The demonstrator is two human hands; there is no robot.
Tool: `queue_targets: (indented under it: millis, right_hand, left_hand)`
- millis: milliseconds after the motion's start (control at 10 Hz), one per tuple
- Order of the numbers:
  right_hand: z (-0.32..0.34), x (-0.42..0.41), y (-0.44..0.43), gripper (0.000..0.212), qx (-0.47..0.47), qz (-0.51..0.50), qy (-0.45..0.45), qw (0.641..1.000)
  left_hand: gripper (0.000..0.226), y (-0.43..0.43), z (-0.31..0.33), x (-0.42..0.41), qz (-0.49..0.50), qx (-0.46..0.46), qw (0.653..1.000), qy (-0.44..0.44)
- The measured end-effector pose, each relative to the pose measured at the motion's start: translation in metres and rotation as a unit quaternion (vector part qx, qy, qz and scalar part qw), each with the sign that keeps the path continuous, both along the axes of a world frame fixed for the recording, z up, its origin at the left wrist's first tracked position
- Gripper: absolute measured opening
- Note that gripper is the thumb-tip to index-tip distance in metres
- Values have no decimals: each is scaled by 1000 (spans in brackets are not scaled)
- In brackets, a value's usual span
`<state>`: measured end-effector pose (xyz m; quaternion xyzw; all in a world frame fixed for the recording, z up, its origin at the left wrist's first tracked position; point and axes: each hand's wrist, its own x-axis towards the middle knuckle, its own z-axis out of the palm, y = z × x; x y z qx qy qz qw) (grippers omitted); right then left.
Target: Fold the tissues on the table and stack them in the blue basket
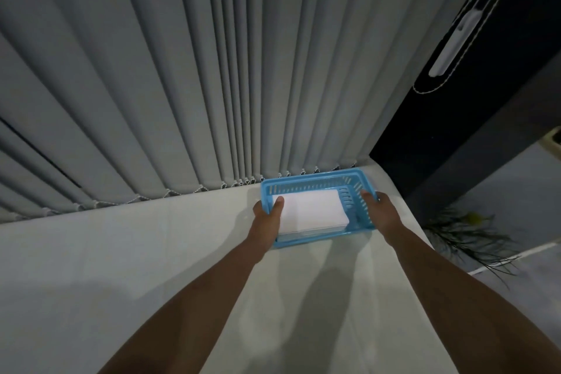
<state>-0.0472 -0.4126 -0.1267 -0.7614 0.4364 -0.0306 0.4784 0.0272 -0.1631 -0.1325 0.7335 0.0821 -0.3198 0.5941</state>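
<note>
A blue basket (318, 182) sits at the worktop's (121, 252) far edge, long axis running left to right, folded tissues (309, 211) stacked toward its left end; the left hand (268, 212) and right hand (379, 209) each clasp a short end, equally near.

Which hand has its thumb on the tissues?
The left hand: its thumb presses the folded tissues; the right hand only grips the blue basket rim.
</note>
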Motion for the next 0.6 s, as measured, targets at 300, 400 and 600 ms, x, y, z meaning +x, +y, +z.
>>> queue_targets:
  millis: [300, 400, 600]
  right_hand:
    - [8, -5, 6, 66, -128, 65, 80, 986]
    - [20, -10, 25, 67, -269, 141, 120, 945]
    - [53, -1, 95, 62, -363, 303, 140, 870]
  left_hand:
    - [77, 11, 3, -2, -61, 67, 995, -48]
    - [66, 28, 18, -6, -135, 237, 950, -151]
    - [62, 86, 48, -2, -258, 448, 793, -323]
